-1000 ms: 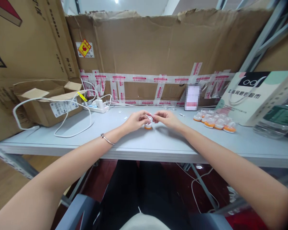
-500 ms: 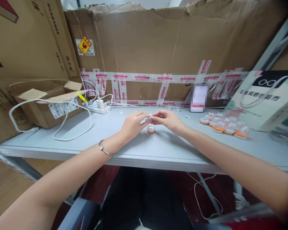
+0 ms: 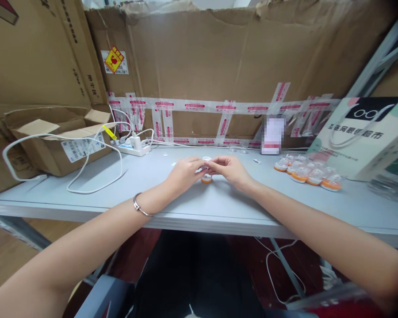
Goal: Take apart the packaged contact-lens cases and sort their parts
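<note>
My left hand [image 3: 187,172] and my right hand [image 3: 228,170] meet over the middle of the table, fingertips closed. Between them they pinch a small clear plastic piece with a white round top [image 3: 206,158]; the fingers hide much of it, so its exact kind cannot be made out. Directly below the fingertips, a small round container with an orange base [image 3: 206,179] stands on the table, partly covered by the fingers. Whether the held piece touches it, I cannot tell.
Several similar orange-based clear containers [image 3: 307,172] stand at the right beside a paper bag [image 3: 354,137]. A phone-like screen [image 3: 272,134] leans on the large cardboard box [image 3: 192,57] behind. At left are an open carton [image 3: 53,150], white cables and a power strip [image 3: 132,149].
The held piece and both hands have come lower, closer above the orange-based container, which the fingers now partly cover. The white round top now shows above the fingers. The view has shifted slightly.
</note>
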Available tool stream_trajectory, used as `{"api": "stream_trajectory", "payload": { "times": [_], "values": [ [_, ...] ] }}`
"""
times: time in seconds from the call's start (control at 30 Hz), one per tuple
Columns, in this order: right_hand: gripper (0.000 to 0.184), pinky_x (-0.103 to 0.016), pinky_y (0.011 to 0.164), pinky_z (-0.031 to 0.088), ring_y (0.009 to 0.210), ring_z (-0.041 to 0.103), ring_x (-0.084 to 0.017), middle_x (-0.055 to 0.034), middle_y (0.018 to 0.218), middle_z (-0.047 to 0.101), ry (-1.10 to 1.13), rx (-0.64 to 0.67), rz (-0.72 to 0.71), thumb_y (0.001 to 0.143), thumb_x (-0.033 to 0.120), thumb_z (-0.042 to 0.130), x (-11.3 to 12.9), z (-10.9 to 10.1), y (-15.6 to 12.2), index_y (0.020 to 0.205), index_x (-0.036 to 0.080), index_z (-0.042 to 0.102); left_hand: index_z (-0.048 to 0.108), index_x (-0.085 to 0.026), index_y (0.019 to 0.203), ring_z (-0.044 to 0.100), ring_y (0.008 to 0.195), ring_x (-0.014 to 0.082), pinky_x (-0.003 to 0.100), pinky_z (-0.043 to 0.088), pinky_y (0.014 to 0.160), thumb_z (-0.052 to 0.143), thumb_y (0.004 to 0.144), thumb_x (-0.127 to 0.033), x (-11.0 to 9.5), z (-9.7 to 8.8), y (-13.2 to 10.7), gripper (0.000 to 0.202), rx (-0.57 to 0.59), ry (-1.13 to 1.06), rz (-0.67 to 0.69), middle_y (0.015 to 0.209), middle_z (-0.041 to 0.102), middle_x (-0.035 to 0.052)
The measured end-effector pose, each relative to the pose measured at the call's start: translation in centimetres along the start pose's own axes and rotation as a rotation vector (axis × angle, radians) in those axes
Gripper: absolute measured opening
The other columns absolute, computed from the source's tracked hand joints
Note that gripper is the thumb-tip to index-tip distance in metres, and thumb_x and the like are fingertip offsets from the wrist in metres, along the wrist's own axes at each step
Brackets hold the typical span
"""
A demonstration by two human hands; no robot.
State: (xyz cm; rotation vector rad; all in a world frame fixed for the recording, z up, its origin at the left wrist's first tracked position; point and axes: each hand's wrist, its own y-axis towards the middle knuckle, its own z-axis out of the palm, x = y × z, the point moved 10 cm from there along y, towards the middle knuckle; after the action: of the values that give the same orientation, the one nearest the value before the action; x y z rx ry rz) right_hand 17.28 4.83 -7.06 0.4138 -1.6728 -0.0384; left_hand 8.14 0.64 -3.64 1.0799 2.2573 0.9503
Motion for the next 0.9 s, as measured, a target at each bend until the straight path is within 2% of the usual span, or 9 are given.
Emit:
{"api": "stream_trajectory", "payload": {
  "times": [0.13, 0.3, 0.63, 0.77, 0.9],
  "values": [
    [0.023, -0.026, 0.069, 0.051, 0.064, 0.063, -0.012, -0.0013, 0.069, 0.068, -0.036, -0.019, -0.029, 0.064, 0.037, 0.070, 0.0, -0.2, -0.1, 0.071, 0.016, 0.066, 0.065, -0.017, 0.086, 0.057, 0.066, 0.0118, 0.021, 0.043, 0.062, 0.057, 0.080, -0.021, -0.1, 0.1, 0.0, 0.011, 0.019, -0.001, -0.016, 0.075, 0.064, 0.0025],
    [0.022, -0.026, 0.068, 0.051, 0.062, 0.062, -0.012, -0.0010, 0.064, 0.066, 0.019, -0.052, -0.057, 0.064, 0.037, 0.069, 0.1, -0.5, -0.1, 0.065, 0.016, 0.063, 0.065, -0.017, 0.087, 0.058, 0.067, 0.0119, 0.022, 0.044, 0.062, 0.055, 0.081, -0.021, -0.8, -0.5, 0.1, 0.013, -0.055, 0.027, 0.021, 0.075, 0.064, 0.0034],
    [0.016, -0.023, 0.061, 0.049, 0.055, 0.060, -0.010, 0.0012, 0.054, 0.062, 0.165, -0.083, 0.080, 0.067, 0.023, 0.062, -1.2, -0.5, -0.2, 0.056, 0.017, 0.054, 0.062, -0.016, 0.089, 0.059, 0.073, 0.0134, 0.023, 0.046, 0.066, 0.053, 0.082, -0.021, -1.0, -0.1, -0.2, 0.012, -0.112, 0.072, 0.089, 0.082, 0.066, 0.0049],
    [0.016, -0.022, 0.060, 0.048, 0.054, 0.059, -0.009, 0.0021, 0.053, 0.061, 0.202, -0.070, 0.103, 0.067, 0.023, 0.062, -1.2, -0.3, -0.3, 0.056, 0.017, 0.052, 0.063, -0.015, 0.089, 0.059, 0.073, 0.0134, 0.024, 0.047, 0.067, 0.054, 0.081, -0.020, -1.1, -0.3, -0.2, 0.013, -0.127, 0.043, 0.102, 0.082, 0.066, 0.0051],
    [0.014, -0.021, 0.061, 0.049, 0.055, 0.059, -0.008, 0.0023, 0.056, 0.061, 0.215, -0.084, 0.139, 0.068, 0.024, 0.062, -1.6, -0.6, -0.2, 0.060, 0.017, 0.054, 0.064, -0.015, 0.088, 0.060, 0.073, 0.0126, 0.023, 0.047, 0.067, 0.055, 0.081, -0.020, -0.8, -0.7, 0.0, 0.013, -0.132, -0.050, 0.060, 0.082, 0.066, 0.0050]
  ]
}}
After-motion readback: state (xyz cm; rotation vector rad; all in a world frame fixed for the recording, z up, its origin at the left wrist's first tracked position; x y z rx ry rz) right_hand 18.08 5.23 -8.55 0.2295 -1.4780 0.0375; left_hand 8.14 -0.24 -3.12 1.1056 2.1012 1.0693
